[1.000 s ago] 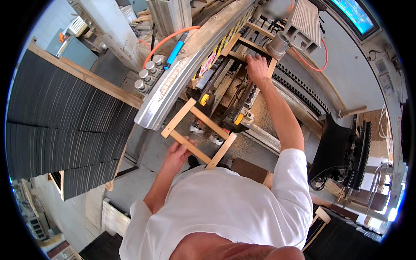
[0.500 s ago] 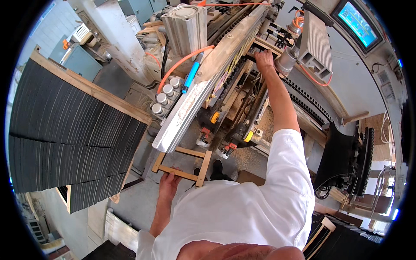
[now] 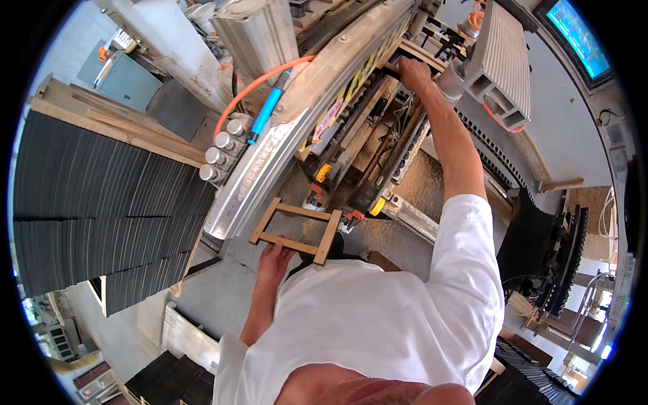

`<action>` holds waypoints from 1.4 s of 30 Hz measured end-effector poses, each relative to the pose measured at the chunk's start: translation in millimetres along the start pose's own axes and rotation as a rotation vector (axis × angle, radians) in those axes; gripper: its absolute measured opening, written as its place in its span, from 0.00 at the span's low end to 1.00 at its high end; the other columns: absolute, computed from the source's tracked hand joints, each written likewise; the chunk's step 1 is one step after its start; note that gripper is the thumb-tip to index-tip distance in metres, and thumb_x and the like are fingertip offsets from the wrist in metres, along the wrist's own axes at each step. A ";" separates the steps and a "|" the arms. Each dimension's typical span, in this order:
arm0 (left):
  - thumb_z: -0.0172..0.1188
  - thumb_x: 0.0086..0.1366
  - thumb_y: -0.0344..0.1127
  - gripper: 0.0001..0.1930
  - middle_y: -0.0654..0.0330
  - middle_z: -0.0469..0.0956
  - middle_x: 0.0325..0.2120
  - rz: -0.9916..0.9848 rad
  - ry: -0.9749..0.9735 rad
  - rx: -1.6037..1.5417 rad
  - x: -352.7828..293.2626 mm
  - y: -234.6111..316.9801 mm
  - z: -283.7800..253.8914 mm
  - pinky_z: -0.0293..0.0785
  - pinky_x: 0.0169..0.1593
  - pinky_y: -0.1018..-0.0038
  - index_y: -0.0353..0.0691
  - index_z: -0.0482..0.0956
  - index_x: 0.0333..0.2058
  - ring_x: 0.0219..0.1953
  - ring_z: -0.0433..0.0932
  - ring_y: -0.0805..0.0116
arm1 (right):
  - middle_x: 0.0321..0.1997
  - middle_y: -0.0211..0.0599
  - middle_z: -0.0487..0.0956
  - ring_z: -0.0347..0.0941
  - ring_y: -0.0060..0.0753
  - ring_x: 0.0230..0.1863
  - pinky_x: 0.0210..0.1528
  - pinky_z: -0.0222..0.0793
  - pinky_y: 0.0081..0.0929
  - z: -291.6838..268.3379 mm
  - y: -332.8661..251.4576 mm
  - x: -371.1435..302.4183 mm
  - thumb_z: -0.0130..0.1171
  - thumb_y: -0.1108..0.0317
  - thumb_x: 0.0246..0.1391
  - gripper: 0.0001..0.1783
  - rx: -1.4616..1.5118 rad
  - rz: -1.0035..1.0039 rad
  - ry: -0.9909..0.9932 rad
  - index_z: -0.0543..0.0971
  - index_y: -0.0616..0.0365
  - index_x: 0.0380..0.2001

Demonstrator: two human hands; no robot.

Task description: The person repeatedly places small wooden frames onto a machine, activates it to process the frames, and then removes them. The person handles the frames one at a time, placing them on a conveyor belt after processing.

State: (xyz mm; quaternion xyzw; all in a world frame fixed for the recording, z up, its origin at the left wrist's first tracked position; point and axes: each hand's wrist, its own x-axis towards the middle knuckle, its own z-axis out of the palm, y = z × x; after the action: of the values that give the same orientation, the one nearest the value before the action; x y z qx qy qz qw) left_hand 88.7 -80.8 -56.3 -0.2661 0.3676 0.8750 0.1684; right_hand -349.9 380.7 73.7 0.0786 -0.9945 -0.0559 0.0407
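My left hand (image 3: 275,260) grips the near bar of a small rectangular wooden frame (image 3: 329,236). This frame is held out in front of my waist, its bar ends jutting past the corners. My right arm reaches far forward into the machine. There my right hand (image 3: 416,74) is closed on a second wooden frame (image 3: 424,55), lying between the machine's rails below a metal cylinder (image 3: 451,82). Part of that frame is hidden by my fingers and the machine parts.
A silver beam (image 3: 263,162) with a blue marker (image 3: 268,111) on it runs along the machine's left. Tall stacks of black strips (image 3: 101,202) stand at the left. A ribbed metal block (image 3: 501,61) and a lit screen (image 3: 577,40) are at upper right. Sawdust lies underneath.
The view has shifted slightly. The frame in my left hand is raised a little and sits more to the right. My right hand stays at the far frame in the machine.
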 end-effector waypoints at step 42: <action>0.52 0.70 0.38 0.21 0.54 0.69 0.56 -0.135 0.092 0.470 26.5 -14.3 6.6 0.63 0.63 0.61 0.31 0.65 0.55 0.57 0.68 0.59 | 0.31 0.47 0.81 0.76 0.53 0.37 0.42 0.67 0.46 -44.6 -74.5 -151.3 0.59 0.70 0.39 0.13 0.604 0.200 0.536 0.76 0.61 0.32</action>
State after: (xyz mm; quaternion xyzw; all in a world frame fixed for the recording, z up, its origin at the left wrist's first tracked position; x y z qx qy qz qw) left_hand 72.2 -63.7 -76.0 -0.2833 0.5497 0.7392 0.2669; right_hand -185.7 327.2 98.2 0.0019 -0.9232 0.2649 0.2783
